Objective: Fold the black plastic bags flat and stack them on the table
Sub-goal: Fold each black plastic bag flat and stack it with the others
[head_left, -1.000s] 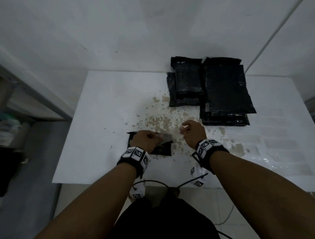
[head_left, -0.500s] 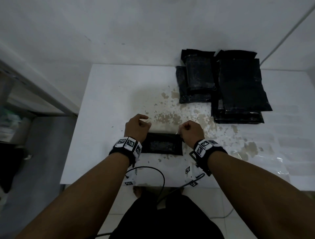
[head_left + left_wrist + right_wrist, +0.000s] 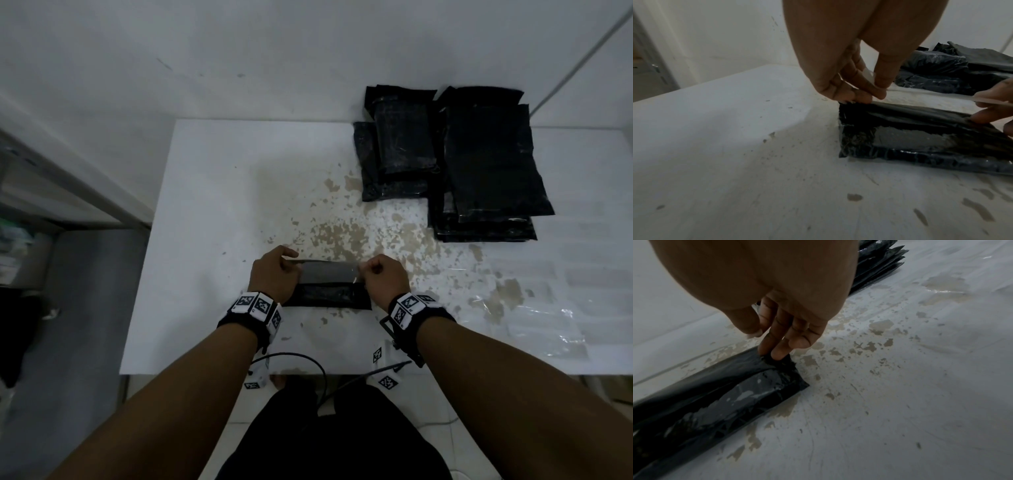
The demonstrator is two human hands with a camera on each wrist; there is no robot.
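Bag (image 3: 329,289) lies flat on the white table (image 3: 212,192), close to the table's near edge and between your two hands. Your left hand (image 3: 274,274) pinches the bag's left end, thumb against curled fingers (image 3: 859,95), clamped on a pale strip (image 3: 920,94) that runs along the bag's far edge. Your right hand (image 3: 385,279) pinches the other end of that strip and the bag's right corner; in the right wrist view the fingertips (image 3: 779,354) dig into crumpled black plastic at that corner, so it is closed on the bag too. The bag's far flap is lifted off the table between your hands, grey and glossy, while the near part rests on the surface. Two stacks sit well beyond the bag, toward the table's far right: a smaller stack (image 3: 399,150) of folded black bags and, touching it on the right, a bigger stack (image 3: 489,171) that reaches closer to you. Brown worn patches (image 3: 342,236) on the tabletop spread between the bag and the stacks. Clear plastic film (image 3: 541,318) lies on the table right of the bag, near your right forearm. Both wrists carry black bands with white marker tags (image 3: 257,305), and cables (image 3: 308,363) hang off the table's near edge below the bag.
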